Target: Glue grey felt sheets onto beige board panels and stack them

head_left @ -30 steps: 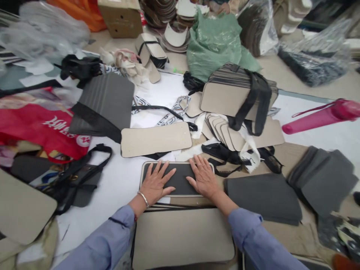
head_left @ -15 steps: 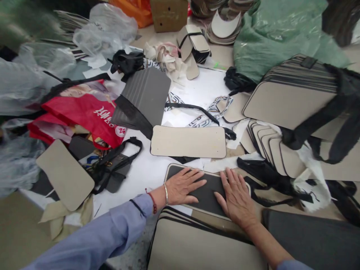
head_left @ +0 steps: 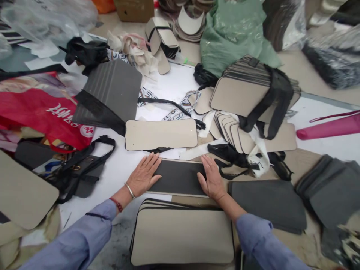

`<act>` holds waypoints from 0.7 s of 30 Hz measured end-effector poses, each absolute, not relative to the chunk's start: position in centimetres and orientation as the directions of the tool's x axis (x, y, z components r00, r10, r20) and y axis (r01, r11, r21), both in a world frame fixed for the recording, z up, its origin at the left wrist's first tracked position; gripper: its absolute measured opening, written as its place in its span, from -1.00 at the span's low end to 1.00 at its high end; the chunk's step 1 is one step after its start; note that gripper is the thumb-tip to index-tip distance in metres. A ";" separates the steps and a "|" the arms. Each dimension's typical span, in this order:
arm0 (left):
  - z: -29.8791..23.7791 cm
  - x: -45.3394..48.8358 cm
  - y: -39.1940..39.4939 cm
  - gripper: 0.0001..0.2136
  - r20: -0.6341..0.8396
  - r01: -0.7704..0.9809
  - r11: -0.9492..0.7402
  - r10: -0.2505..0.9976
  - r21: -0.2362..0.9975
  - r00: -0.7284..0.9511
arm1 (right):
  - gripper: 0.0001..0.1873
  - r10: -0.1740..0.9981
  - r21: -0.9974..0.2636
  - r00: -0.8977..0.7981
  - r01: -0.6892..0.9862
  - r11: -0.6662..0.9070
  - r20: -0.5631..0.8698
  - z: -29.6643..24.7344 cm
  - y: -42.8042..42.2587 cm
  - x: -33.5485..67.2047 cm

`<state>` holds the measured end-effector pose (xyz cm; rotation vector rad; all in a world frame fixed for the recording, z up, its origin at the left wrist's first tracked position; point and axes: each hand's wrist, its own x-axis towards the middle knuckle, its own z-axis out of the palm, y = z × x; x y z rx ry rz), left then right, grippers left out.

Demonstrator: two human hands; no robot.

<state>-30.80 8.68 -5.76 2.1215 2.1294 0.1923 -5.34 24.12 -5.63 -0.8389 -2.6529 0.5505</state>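
Note:
A flat dark grey panel with a thin beige edge lies crosswise before me. My left hand rests flat on its left end, fingers slightly apart. On the right end lies my right hand, palm down with the thumb spread. Just beyond the panel is a beige rounded panel with small dots near its corners. Closer to me sits a stack of beige panels with black edges. Right of my right hand is a pile of dark grey sheets.
Strapped stacks of grey panels and beige panels stand farther back. A red bag lies left, a green sack at the back. Black straps and white scraps lie between. A pink pouch is far right.
My hands have spread apart, the left sliding to the panel's left end and the right staying near its right end. The view has turned right, bringing the pink pouch into sight.

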 end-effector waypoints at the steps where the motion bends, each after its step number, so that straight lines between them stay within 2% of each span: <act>1: -5.5 -30.7 8.3 -0.50 0.026 0.978 0.028 0.999 0.207 -0.034 | -0.45 0.647 -0.495 -0.734 0.492 0.717 0.208 -5.3 24.4 -5.1; 3: -5.0 -30.3 7.3 -0.53 0.075 0.951 0.109 0.988 0.289 -0.136 | -0.54 0.787 -0.579 -0.573 0.569 0.584 0.229 -4.4 25.0 -4.3; 6: -4.0 -29.9 5.8 -0.56 0.064 0.833 0.318 0.920 0.452 -0.386 | -0.61 0.946 -0.606 -0.315 0.740 0.293 0.073 -2.8 25.3 -2.4; 8: -3.5 -29.6 5.5 -0.57 -0.043 0.689 0.479 0.836 0.545 -0.547 | -0.67 0.966 -0.571 -0.256 0.800 0.183 -0.049 -2.2 24.8 -1.2; 12: -2.8 -29.4 6.5 -0.64 -0.310 0.311 0.715 0.594 0.626 -0.742 | -0.79 0.954 -0.522 -0.238 0.846 0.110 -0.184 -2.5 23.3 -0.5; 14: -2.5 -29.4 7.4 -0.68 -0.402 0.130 0.742 0.492 0.658 -0.773 | -0.81 0.951 -0.512 -0.210 0.856 0.067 -0.226 -3.0 23.2 -0.7; 16: -2.4 -29.4 7.9 -0.72 -0.456 0.021 0.731 0.448 0.682 -0.769 | -0.86 0.946 -0.517 -0.191 0.855 0.030 -0.261 -3.2 23.4 -1.1; 18: -2.4 -29.5 8.1 -0.75 -0.471 -0.012 0.712 0.451 0.702 -0.758 | -0.89 0.939 -0.533 -0.196 0.846 0.016 -0.282 -2.9 23.6 -1.7; 21: -2.1 -29.5 7.8 -0.73 -0.475 -0.042 0.671 0.478 0.740 -0.739 | -0.78 0.939 -0.570 -0.221 0.821 0.034 -0.263 -1.6 23.1 -2.6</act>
